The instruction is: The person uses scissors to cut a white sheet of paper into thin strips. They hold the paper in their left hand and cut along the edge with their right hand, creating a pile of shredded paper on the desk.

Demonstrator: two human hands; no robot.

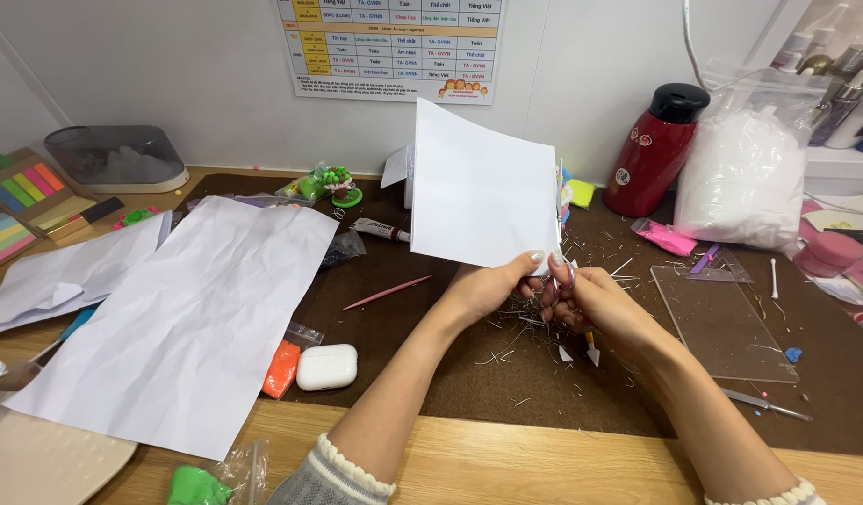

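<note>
Knitted grey cuffs with cream scalloped edges frame both forearms at the near edge of the light wooden desk (pixel 506 468). Left hand (pixel 488 288) pinches the lower right corner of a stiff white sheet of paper (pixel 478 187), thumb in front, holding it upright above the dark brown felt mat (pixel 469 374). Right hand (pixel 589 301) sits just right of it, fingers curled through the handles of a small pair of scissors (pixel 560 238), whose thin blades run up along the sheet's right edge. Fine white paper slivers (pixel 530 341) litter the mat beneath both hands.

To the left lie a thin pink stick (pixel 387 293), a white rounded earbud case (pixel 326 367) and an orange lump of clay in a clear bag (pixel 282 369). Further left, a large creased white paper sheet (pixel 188 318) spreads over the desk, with a green lump of clay (pixel 196 486) near its lower corner. To the right rests a clear acrylic plate (pixel 721 323). At the far right stand a red flask with a black lid (pixel 658 150) and a clear bag of white stuffing (pixel 742 173). A coloured timetable poster (pixel 394 47) hangs on the far wall.
</note>
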